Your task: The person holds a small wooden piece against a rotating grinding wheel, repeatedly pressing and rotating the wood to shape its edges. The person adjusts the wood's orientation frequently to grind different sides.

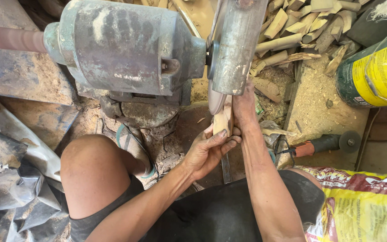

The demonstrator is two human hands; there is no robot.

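A pale wooden piece (223,120) stands upright against the grinding disc (215,99) of a worn grey motor machine (126,47). My left hand (208,150) wraps around the lower end of the wood from the left. My right hand (243,110) grips the same piece from the right, close under the metal disc guard (236,45). Both hands press the wood to the disc's edge.
A heap of cut wooden sticks (298,27) and sawdust lies behind the machine. An angle grinder with an orange body (321,144) rests at right. A green and yellow can (377,71) and a printed sack (363,206) are at right. My bent knee (92,172) and sandal (133,145) are at left.
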